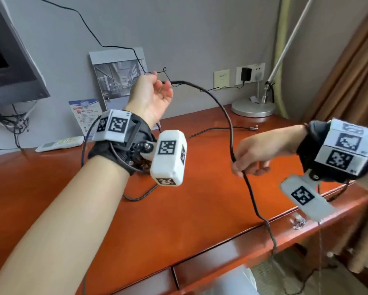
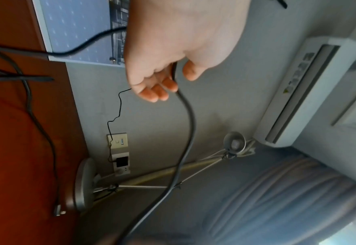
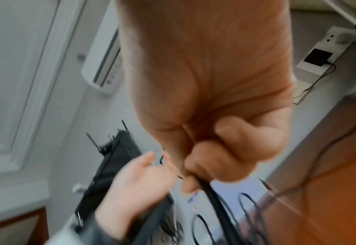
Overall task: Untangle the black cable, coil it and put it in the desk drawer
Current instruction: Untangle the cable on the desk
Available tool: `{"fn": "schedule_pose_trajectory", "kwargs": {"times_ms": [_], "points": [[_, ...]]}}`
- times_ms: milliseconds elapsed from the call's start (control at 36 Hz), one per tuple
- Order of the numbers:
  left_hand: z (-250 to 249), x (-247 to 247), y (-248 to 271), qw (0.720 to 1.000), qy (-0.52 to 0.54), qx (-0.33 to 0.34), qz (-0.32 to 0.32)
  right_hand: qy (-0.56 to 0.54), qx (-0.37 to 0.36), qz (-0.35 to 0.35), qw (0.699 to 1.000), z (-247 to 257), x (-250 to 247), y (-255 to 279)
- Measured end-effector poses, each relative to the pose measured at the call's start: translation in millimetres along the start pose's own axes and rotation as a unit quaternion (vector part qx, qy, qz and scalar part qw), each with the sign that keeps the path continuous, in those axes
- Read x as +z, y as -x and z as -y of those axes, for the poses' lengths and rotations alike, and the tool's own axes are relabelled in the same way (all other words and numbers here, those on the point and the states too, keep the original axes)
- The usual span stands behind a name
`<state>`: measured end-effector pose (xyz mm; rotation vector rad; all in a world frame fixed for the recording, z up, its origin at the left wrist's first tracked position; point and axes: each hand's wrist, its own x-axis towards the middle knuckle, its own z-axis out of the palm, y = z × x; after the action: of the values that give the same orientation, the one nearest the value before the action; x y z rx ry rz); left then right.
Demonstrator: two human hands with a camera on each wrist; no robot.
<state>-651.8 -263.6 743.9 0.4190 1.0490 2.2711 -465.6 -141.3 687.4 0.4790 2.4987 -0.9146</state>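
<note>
The black cable (image 1: 230,122) is held arched above the table (image 1: 200,188) at frame centre. It is pinched by the left hand (image 1: 151,96) at upper centre, fingers loosely curled, and gripped by the right hand (image 1: 253,158) at right, trailing past the table's front edge.

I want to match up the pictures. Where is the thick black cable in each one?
Head view: the black cable arcs in the middle, from the left hand to the right hand, then drops over the desk edge.
Left wrist view: the black cable hangs from the fingers, centre.
Right wrist view: the black cable leaves the fist, bottom centre.
Shared landmark: the black plug in the wall socket.
</note>
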Motion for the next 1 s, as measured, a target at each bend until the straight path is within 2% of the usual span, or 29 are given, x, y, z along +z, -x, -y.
{"fn": "schedule_pose_trajectory", "kwargs": {"times_ms": [83,167,222,278,333,361,417,500,556,611,667,722,778,833,917,1000], "points": [[7.1,-4.7,3.2,0.993,-0.113,-0.03,0.021,-0.108,-0.079,-0.13,0.982,13.6,-25.1,9.5],[30.6,-6.1,12.7,0.959,-0.235,-0.109,0.111,-0.215,-0.126,-0.246,0.937,30.4,-54.0,7.6],[50.1,-3.0,22.3,0.918,-0.29,-0.165,0.217,-0.279,-0.145,-0.306,0.899,43.1,-73.8,3.9],[66.6,2.4,34.5,0.856,-0.338,-0.207,0.331,-0.325,-0.163,-0.348,0.864,54.2,-91.7,1.7],[76.9,8.6,45.5,0.803,-0.384,-0.222,0.397,-0.339,-0.165,-0.38,0.845,61.2,-107.3,1.6],[79.9,11.3,49.5,0.792,-0.4,-0.216,0.408,-0.334,-0.161,-0.393,0.841,62.9,-112.9,1.5],[81.9,17.2,50.5,0.798,-0.409,-0.189,0.401,-0.329,-0.162,-0.404,0.838,63.2,-122.2,3.0],[72.0,26.4,41.4,0.841,-0.379,-0.117,0.369,-0.344,-0.167,-0.388,0.839,54.5,-127.9,4.1],[58.1,36.3,32.7,0.875,-0.349,-0.06,0.329,-0.335,-0.148,-0.36,0.858,42.3,-126.5,5.9],[41.5,47.9,22.3,0.9,-0.328,-0.002,0.286,-0.285,-0.121,-0.327,0.893,29.2,-119.3,8.0],[25.0,58.6,11.8,0.914,-0.321,0.052,0.243,-0.226,-0.106,-0.253,0.935,17.6,-106.7,10.2],[10.7,66.3,1.4,0.914,-0.336,0.109,0.2,-0.171,-0.099,-0.139,0.97,9.9,-93.7,11.8],[-0.1,70.3,-8.5,0.908,-0.353,0.164,0.155,-0.117,-0.083,-0.049,0.988,5.0,-84.4,9.6],[-9.2,72.1,-17.2,0.902,-0.359,0.208,0.119,-0.069,-0.069,-0.009,0.995,4.2,-79.4,4.1],[-21.2,71.8,-26.2,0.901,-0.351,0.245,0.074,-0.023,-0.061,-0.018,0.998,9.3,-76.4,-7.9],[-28.8,67.2,-32.0,0.916,-0.315,0.246,0.044,-0.058,-0.09,-0.091,0.99,18.9,-79.3,-19.1]]}}
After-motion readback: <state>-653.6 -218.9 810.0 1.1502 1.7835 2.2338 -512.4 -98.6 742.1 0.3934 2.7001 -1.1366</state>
